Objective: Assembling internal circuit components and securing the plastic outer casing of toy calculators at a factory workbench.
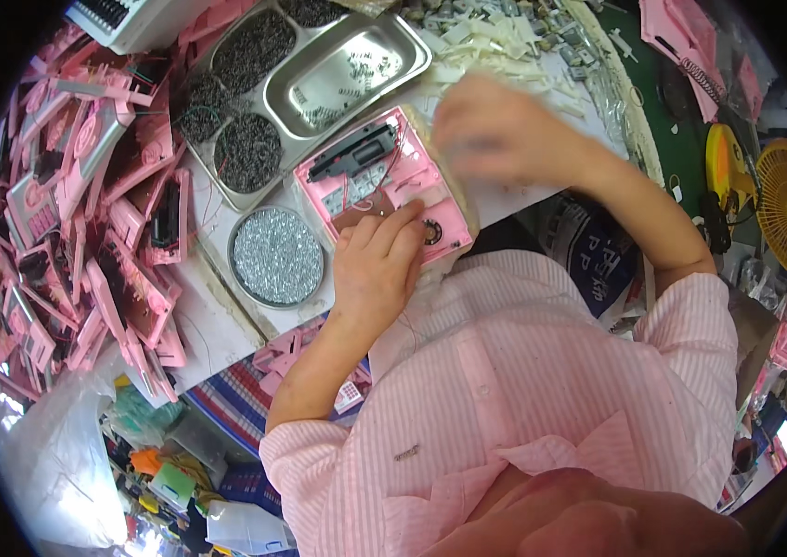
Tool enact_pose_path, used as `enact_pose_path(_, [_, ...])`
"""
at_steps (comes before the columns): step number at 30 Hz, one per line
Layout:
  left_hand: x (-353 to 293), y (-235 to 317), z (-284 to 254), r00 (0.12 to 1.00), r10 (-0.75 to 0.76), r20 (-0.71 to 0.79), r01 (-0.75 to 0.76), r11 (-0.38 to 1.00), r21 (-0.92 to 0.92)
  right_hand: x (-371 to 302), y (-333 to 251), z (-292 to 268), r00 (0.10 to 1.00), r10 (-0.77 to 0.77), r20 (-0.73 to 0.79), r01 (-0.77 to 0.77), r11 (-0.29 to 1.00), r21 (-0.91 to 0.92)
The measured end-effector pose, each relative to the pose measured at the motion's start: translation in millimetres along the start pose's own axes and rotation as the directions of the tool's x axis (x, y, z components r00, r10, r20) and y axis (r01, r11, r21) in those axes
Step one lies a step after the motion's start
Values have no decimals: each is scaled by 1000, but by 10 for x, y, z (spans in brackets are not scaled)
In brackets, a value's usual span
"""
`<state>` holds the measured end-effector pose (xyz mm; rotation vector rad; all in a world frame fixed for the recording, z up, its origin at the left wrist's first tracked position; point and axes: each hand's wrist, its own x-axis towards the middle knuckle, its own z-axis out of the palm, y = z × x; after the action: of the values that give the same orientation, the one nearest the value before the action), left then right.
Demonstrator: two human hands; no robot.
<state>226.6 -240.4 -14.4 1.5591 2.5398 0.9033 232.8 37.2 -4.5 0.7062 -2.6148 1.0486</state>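
White table (212, 339) hemmed in at left

Bare strips run between the pink heap (87, 213) at frame left and the round dish (278, 305), and right of centre. Mid-frame lies the open pink case (412, 170), its upper-left edge near the steel tray (338, 84). Left hand (379, 260) rests over its lower edge, fingers loosely extended; right hand (505, 135) blurs just right, grip impossible to tell.

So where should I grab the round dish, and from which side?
I'd pinch the dish by its rim, from your left. The round rim shows there, with a gap toward the pink pile; the tray crowds its far side and your left hand its right. Silver bits fill it loosely, so probably keep it level.
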Motion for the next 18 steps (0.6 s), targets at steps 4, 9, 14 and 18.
enact_pose_path(4, [-3,42,13,1000,-26,-15,26,1000,-12,51,833,-819,862,283,-420,-482,714,-508])
enact_pose_path(9, [-30,0,54,999,-39,-10,38,999,-35,7,1424,-1033,875,268,-402,-478,602,-639])
enact_pose_path(14, [97,-3,-37,993,-93,-76,68,958,-277,15,1204,-1047,881,227,-414,-448,681,-579])
enact_pose_path(18, [460,159,-353,918,-395,-47,342,845,-411,42,694,-705,891,393,-227,-432,887,-161])
